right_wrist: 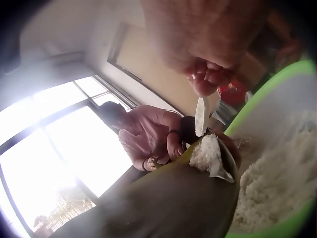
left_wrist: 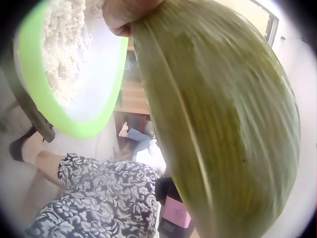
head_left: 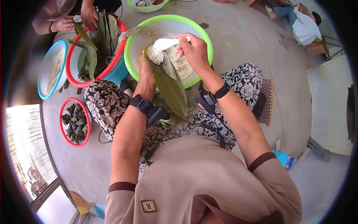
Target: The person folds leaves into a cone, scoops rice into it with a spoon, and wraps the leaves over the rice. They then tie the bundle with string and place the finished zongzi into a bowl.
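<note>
- A seated person's left hand (head_left: 146,76) grips a green leaf (head_left: 169,89) near its upper end, where it is folded into a pocket; a thumb or finger clasps the edge.
- The right hand (head_left: 194,52) pinches the handle of a white spoon (head_left: 164,44), its bowl tipped toward the pocket.
- The leaf sits between the hands, its mouth beside the left fingers and below the spoon, its long tail hanging past the basin's near edge toward the patterned trousers (head_left: 106,99).
- White rice (head_left: 154,55) fills the leaf's mouth; whether the spoon touches it cannot be told.
- Beneath the hands, a green-rimmed basin (head_left: 210,48) holds loose grain (head_left: 182,67), with pale strings (head_left: 136,33) draped over its left edge.
- To its left, a red-rimmed tub (head_left: 68,67) holds upright leaves (head_left: 100,41), handled by a second person (head_left: 89,16).
- Farther left stands a blue-rimmed basin (head_left: 40,76); nearer, a small red-rimmed basket (head_left: 61,123) of dark wrapped bundles (head_left: 76,125) rests on the floor (head_left: 89,164).
</note>
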Tool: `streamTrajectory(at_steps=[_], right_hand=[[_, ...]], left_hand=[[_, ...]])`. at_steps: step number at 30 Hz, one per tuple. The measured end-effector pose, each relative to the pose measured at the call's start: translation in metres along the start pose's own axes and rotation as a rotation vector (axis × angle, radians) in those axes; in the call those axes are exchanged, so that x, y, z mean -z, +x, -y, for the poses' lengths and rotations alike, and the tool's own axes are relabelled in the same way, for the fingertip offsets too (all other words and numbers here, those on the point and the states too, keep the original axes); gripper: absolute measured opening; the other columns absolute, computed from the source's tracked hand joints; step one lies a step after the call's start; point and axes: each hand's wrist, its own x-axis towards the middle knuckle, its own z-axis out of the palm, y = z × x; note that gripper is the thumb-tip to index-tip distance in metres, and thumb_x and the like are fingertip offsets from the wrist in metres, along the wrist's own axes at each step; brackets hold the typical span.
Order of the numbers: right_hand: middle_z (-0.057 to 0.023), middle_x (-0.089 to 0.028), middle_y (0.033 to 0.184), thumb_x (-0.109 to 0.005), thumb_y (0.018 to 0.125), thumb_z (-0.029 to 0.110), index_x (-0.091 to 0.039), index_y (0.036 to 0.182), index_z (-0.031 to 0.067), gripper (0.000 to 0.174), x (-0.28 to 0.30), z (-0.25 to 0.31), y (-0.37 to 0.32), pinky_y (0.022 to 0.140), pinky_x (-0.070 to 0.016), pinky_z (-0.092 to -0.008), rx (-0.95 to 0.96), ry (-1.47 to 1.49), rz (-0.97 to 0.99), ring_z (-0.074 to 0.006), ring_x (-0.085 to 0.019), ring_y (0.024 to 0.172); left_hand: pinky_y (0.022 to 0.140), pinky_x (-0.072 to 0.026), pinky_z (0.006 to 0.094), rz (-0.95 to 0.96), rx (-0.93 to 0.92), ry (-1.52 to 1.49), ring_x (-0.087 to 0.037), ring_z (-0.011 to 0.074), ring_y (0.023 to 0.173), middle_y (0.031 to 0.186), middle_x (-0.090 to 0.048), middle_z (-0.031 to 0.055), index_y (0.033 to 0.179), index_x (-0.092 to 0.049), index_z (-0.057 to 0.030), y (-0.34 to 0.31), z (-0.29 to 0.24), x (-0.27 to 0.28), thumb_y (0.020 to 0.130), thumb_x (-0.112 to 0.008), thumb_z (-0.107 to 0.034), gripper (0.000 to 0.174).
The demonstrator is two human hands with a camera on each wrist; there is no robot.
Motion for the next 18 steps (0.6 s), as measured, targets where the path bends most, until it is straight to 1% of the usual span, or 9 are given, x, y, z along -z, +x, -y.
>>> streamTrajectory(at_steps=[5,6,8,10,11,12,14,16,18], right_hand=[[-0.0055,-0.063,0.068,-0.053,0.094,0.012,-0.067,0.096,-0.0014,0.020,0.010,0.003,-0.001,0.050,-0.0451,-0.0238,-0.007,0.056,-0.020,-0.0082,-0.055,0.051],[-0.0050,-0.063,0.069,-0.053,0.094,0.012,-0.068,0.097,-0.0008,0.020,0.014,0.002,-0.001,0.051,-0.0455,-0.0236,0.040,0.041,-0.056,-0.0078,-0.056,0.053],[-0.0045,-0.063,0.069,-0.053,0.094,0.012,-0.068,0.098,-0.0002,0.020,0.020,-0.006,-0.001,0.052,-0.0459,-0.0235,0.090,0.023,-0.092,-0.0073,-0.058,0.056],[-0.0073,-0.066,0.074,-0.055,0.092,0.010,-0.068,0.098,0.0014,0.017,0.024,-0.042,-0.007,0.056,-0.0481,-0.0254,0.055,-0.119,-0.025,-0.0112,-0.061,0.061],[-0.0025,-0.062,0.073,-0.054,0.094,0.008,-0.067,0.106,0.0020,0.019,0.030,-0.065,-0.008,0.055,-0.0471,-0.0216,0.240,-0.401,0.054,-0.0065,-0.054,0.058],[-0.0025,-0.062,0.073,-0.054,0.094,0.008,-0.067,0.106,0.0020,0.019,0.033,-0.064,-0.007,0.055,-0.0471,-0.0216,0.246,-0.404,0.048,-0.0065,-0.054,0.058],[-0.0027,-0.062,0.072,-0.055,0.094,0.008,-0.067,0.105,0.0017,0.018,0.032,-0.064,-0.012,0.055,-0.0472,-0.0217,0.229,-0.347,-0.066,-0.0063,-0.054,0.057],[-0.0024,-0.062,0.071,-0.055,0.095,0.010,-0.067,0.104,0.0014,0.018,0.028,-0.037,-0.014,0.055,-0.0469,-0.0213,0.279,-0.331,-0.099,-0.0062,-0.054,0.056],[-0.0022,-0.061,0.070,-0.055,0.096,0.011,-0.067,0.103,0.0014,0.017,0.018,-0.018,-0.021,0.054,-0.0461,-0.0209,0.082,-0.076,-0.103,-0.0061,-0.054,0.056]], left_hand=[[0.073,-0.0538,0.0377,0.059,-0.037,0.039,-0.063,0.0214,0.080,0.091,-0.067,0.0057,0.101,-0.064,-0.0089,0.008,0.001,0.012,0.095,-0.048,-0.036,0.032],[0.073,-0.0538,0.0377,0.061,-0.035,0.040,-0.063,0.0214,0.080,0.091,-0.067,0.0057,0.101,-0.064,-0.0089,0.009,0.001,0.015,0.095,-0.048,-0.036,0.032],[0.072,-0.0518,0.0325,0.080,-0.016,0.002,-0.062,0.0186,0.080,0.090,-0.065,0.0057,0.104,-0.062,-0.0068,0.014,-0.001,0.021,0.097,-0.048,-0.031,0.029],[0.072,-0.0519,0.0324,0.064,0.017,-0.035,-0.062,0.0192,0.080,0.089,-0.065,0.0062,0.104,-0.061,-0.0062,0.010,-0.004,0.017,0.097,-0.048,-0.030,0.028],[0.072,-0.0521,0.0322,0.051,0.054,-0.070,-0.062,0.0197,0.080,0.089,-0.065,0.0067,0.104,-0.061,-0.0056,0.009,-0.005,0.014,0.097,-0.048,-0.030,0.028],[0.072,-0.0521,0.0322,0.060,0.054,-0.067,-0.062,0.0197,0.080,0.089,-0.065,0.0067,0.104,-0.061,-0.0056,0.013,-0.005,0.013,0.097,-0.048,-0.030,0.028],[0.072,-0.0522,0.0320,0.078,-0.005,-0.054,-0.062,0.0196,0.080,0.089,-0.065,0.0067,0.103,-0.061,-0.0061,0.014,-0.003,0.021,0.097,-0.048,-0.030,0.028],[0.073,-0.0521,0.0321,0.082,-0.016,-0.027,-0.062,0.0194,0.081,0.090,-0.065,0.0063,0.104,-0.061,-0.0068,0.016,-0.002,0.024,0.097,-0.049,-0.030,0.028],[0.073,-0.0521,0.0323,0.093,-0.025,-0.004,-0.062,0.0193,0.081,0.090,-0.065,0.0059,0.104,-0.061,-0.0074,0.014,0.000,0.018,0.096,-0.049,-0.031,0.028]])
